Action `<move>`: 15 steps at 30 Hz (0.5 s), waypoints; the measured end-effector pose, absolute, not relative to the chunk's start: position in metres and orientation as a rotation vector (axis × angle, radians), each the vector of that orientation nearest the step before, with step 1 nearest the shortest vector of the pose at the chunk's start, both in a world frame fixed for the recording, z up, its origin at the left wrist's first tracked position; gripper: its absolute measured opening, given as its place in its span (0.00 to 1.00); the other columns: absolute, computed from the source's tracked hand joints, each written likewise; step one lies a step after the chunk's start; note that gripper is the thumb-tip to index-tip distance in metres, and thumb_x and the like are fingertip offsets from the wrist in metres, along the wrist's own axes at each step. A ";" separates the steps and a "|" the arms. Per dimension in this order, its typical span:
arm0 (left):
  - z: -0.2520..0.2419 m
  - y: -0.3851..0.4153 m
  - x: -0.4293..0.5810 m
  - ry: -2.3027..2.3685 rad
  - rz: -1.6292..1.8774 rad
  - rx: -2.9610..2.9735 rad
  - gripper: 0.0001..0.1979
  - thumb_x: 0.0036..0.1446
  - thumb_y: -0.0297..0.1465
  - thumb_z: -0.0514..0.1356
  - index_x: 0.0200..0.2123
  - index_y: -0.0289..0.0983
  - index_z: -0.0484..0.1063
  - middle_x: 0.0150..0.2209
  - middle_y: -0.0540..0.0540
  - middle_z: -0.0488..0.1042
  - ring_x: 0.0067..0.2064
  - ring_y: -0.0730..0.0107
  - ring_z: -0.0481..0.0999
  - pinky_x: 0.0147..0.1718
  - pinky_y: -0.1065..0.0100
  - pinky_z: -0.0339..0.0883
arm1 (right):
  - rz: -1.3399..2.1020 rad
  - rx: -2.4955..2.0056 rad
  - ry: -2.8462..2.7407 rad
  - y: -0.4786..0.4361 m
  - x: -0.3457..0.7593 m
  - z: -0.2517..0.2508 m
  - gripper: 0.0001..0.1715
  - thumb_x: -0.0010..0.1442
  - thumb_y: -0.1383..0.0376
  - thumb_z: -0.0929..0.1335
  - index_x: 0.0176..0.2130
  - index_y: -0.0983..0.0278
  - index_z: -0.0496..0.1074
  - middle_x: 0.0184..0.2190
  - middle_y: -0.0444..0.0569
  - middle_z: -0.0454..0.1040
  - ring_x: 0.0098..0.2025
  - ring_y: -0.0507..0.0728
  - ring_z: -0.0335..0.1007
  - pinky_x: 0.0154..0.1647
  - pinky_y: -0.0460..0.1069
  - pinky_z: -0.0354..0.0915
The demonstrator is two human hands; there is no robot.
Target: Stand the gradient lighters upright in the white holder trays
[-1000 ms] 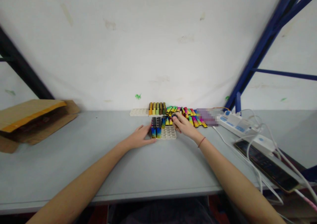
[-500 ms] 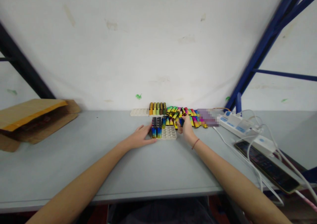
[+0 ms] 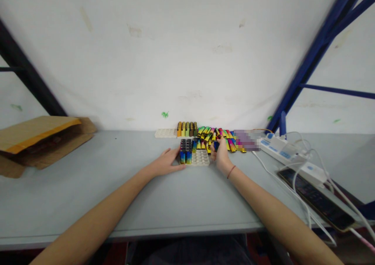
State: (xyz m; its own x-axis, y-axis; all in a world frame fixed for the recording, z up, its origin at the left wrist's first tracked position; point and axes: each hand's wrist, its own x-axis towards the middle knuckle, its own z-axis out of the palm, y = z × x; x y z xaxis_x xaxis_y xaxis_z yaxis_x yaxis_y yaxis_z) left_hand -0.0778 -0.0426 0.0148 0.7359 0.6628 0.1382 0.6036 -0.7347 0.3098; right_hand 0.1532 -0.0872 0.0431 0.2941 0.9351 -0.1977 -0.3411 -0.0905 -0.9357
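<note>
A white tray with round holes [image 3: 202, 159] lies in front of me. Shiny blue-and-yellow cylinders with dark tops [image 3: 185, 156] stand upright in its left part; the holes toward the right front are bare. My left hand [image 3: 167, 162] grips the tray's left end, thumb along the front edge and fingers beside the cylinders. Just right of the tray, my right hand [image 3: 221, 155] is closed around a dark blue cylinder [image 3: 216, 145], which its fingers partly cover. Behind that hand lies a pile of loose, multicoloured shiny cylinders [image 3: 209, 132].
A second white tray [image 3: 165, 133] by the wall holds upright yellow-to-dark cylinders [image 3: 186, 129]. On the left lies an opened brown paper package [image 3: 43, 140]. A power strip [image 3: 293, 155], white cables and a phone [image 3: 316, 198] occupy the right side. Blue frame bars [image 3: 310, 61] rise there.
The camera view has shifted slightly. Both hands stay almost in place, the left at the tray and the right still holding the blue cylinder.
</note>
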 end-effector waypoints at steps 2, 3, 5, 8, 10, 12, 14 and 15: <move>0.015 -0.042 -0.078 1.004 0.344 2.699 0.37 0.57 0.52 0.52 0.62 0.35 0.52 0.62 0.37 0.58 0.62 0.50 0.58 0.62 0.48 0.39 | 1.177 -1.224 -0.675 -0.087 0.153 0.042 0.26 0.60 0.49 0.51 0.18 0.59 0.49 0.09 0.38 0.42 0.12 0.49 0.34 0.14 0.46 0.36; 0.014 -0.042 -0.078 1.006 0.344 2.701 0.38 0.57 0.52 0.52 0.62 0.34 0.52 0.62 0.37 0.58 0.62 0.50 0.58 0.62 0.48 0.39 | 1.171 -1.228 -0.683 -0.086 0.153 0.042 0.26 0.60 0.48 0.51 0.18 0.59 0.49 0.09 0.38 0.43 0.12 0.49 0.35 0.14 0.46 0.37; 0.014 -0.042 -0.078 1.008 0.347 2.702 0.38 0.57 0.52 0.52 0.62 0.33 0.52 0.61 0.36 0.59 0.62 0.49 0.58 0.62 0.48 0.40 | 1.160 -1.238 -0.671 -0.086 0.153 0.041 0.27 0.59 0.45 0.52 0.18 0.59 0.51 0.10 0.38 0.44 0.12 0.49 0.36 0.14 0.46 0.38; 0.014 -0.042 -0.078 1.006 0.350 2.695 0.37 0.57 0.51 0.52 0.62 0.34 0.52 0.61 0.36 0.59 0.62 0.50 0.58 0.62 0.47 0.40 | 1.168 -1.229 -0.643 -0.086 0.154 0.042 0.26 0.58 0.46 0.54 0.18 0.59 0.52 0.10 0.38 0.44 0.12 0.49 0.36 0.14 0.46 0.37; 0.015 -0.042 -0.078 1.001 0.349 2.693 0.37 0.57 0.51 0.52 0.62 0.34 0.52 0.61 0.36 0.59 0.62 0.51 0.58 0.62 0.47 0.40 | 1.198 -1.231 -0.658 -0.086 0.155 0.042 0.26 0.59 0.47 0.53 0.18 0.59 0.51 0.10 0.38 0.43 0.12 0.49 0.34 0.14 0.46 0.37; 0.015 -0.043 -0.078 0.998 0.346 2.694 0.37 0.57 0.51 0.52 0.62 0.34 0.51 0.61 0.37 0.59 0.62 0.51 0.58 0.62 0.47 0.40 | 1.213 -1.246 -0.707 -0.085 0.158 0.040 0.26 0.59 0.47 0.51 0.18 0.59 0.50 0.11 0.38 0.42 0.12 0.49 0.34 0.14 0.47 0.37; 0.016 -0.043 -0.077 0.999 0.340 2.695 0.37 0.57 0.51 0.52 0.62 0.34 0.51 0.62 0.37 0.58 0.62 0.51 0.58 0.62 0.47 0.39 | 1.140 -1.278 -0.853 -0.082 0.160 0.036 0.27 0.60 0.46 0.48 0.19 0.58 0.51 0.11 0.38 0.42 0.12 0.50 0.36 0.13 0.47 0.40; 0.016 -0.043 -0.077 1.000 0.337 2.696 0.37 0.57 0.51 0.52 0.62 0.35 0.51 0.62 0.37 0.58 0.62 0.50 0.57 0.62 0.47 0.39 | 1.056 -1.294 -0.978 -0.080 0.162 0.033 0.28 0.60 0.46 0.47 0.20 0.58 0.53 0.11 0.38 0.44 0.12 0.51 0.38 0.13 0.48 0.42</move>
